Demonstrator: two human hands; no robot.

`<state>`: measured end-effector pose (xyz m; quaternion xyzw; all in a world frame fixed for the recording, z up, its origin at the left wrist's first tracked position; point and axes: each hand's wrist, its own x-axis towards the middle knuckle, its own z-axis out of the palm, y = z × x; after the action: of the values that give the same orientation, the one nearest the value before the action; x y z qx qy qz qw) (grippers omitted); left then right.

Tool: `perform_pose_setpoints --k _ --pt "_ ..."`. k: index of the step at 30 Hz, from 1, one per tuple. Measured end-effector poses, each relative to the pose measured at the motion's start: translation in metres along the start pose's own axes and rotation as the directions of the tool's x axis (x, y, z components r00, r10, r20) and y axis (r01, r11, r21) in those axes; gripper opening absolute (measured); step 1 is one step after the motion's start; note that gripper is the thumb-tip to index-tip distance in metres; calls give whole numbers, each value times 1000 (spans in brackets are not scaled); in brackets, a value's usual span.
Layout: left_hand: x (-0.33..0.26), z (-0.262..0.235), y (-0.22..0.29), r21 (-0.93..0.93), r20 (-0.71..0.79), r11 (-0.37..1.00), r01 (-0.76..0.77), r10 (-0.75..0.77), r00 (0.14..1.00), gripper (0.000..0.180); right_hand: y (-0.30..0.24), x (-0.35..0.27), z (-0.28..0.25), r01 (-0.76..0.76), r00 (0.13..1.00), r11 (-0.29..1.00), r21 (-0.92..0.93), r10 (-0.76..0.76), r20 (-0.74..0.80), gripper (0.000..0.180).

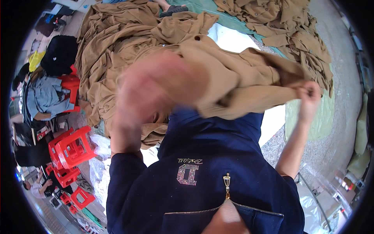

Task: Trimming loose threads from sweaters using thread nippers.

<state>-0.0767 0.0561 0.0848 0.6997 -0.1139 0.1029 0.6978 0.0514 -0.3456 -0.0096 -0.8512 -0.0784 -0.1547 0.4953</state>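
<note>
A tan garment [249, 70] is stretched in front of my body, just above my lap. My right hand [309, 91] is closed on its right-hand edge, fingers pinched around the cloth. My left hand [159, 78] is smeared by motion over the garment's left part, so its fingers cannot be read. Beyond and to the left lies a big heap of tan garments [113, 50], wrinkled and overlapping. Folds hide much of the shape of the piece in front of me.
More tan garments with dark buttons [288, 23] lie at the far right over green sheeting [233, 21]. Red plastic stools [76, 146] stand at the left, near clear plastic bags [101, 156]. A person's foot in a dark sandal [173, 10] shows at the far edge.
</note>
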Motion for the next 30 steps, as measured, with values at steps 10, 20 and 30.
perform_pose_setpoints --k 10,20,30 --pt "-7 93 -92 -27 824 998 56 -10 566 33 5 31 -60 -183 951 905 383 262 -164 44" --pt "-45 -122 -353 70 -543 637 767 -621 566 39 -12 -8 -15 -225 961 972 -65 233 151 20" --pt "-73 -114 -342 -482 -676 797 364 -603 424 8 -51 4 -45 -15 979 978 -210 57 195 22"
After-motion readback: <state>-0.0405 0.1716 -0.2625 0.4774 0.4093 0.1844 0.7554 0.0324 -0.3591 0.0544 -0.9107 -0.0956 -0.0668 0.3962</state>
